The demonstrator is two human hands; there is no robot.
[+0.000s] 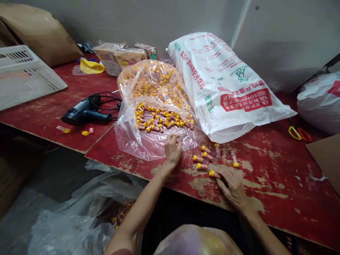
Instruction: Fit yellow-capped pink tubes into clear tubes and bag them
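A clear plastic bag (138,148) lies open toward me, full of small yellow-capped tubes (159,120) with red printed labels. My left hand (172,150) is closed at the bag's near edge, fingers curled on the plastic. To the right, my right hand (233,186) rests low over the table, thumb and fingers around the end of a yellow-capped tube (215,174). Several more loose tubes (209,157) lie just beyond it, and one tube (234,158) stands apart to their right, cap toward me.
The worn red table (278,170) carries a white printed sack (220,81), a dark heat gun (85,111) with its cord, and scissors (299,134). A white plastic crate (29,78) stands left, and boxes in plastic (130,56) stand behind. Below hangs more clear plastic (74,219).
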